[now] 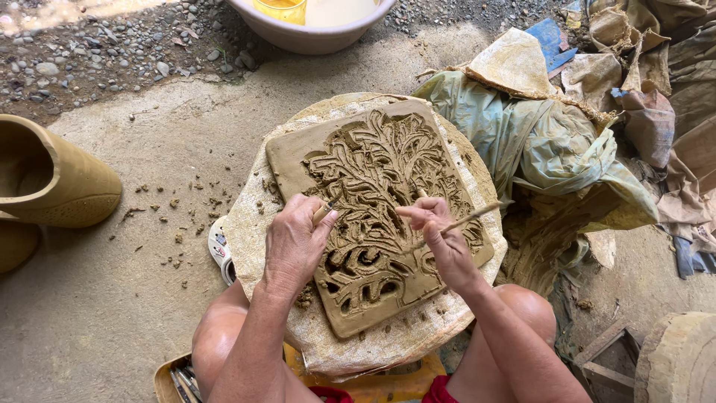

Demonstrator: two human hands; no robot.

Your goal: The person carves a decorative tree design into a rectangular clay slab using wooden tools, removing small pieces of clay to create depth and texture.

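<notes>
At far left a tan clay pot [56, 179] lies on the concrete floor [112, 298]. The left hand [294, 242] rests on the carved clay tile [377, 213], fingers [317, 224] pinched shut around a short carving tool [327, 209] whose tip points up and right into the branch relief. The tile lies tilted on a cloth-covered round board [246, 224] between the knees. The right hand [440, 235] grips a slim wooden stick [466, 218], its long axis running rightward past the tile's edge. Crumpled plastic sheeting [552, 142] lies beyond.
</notes>
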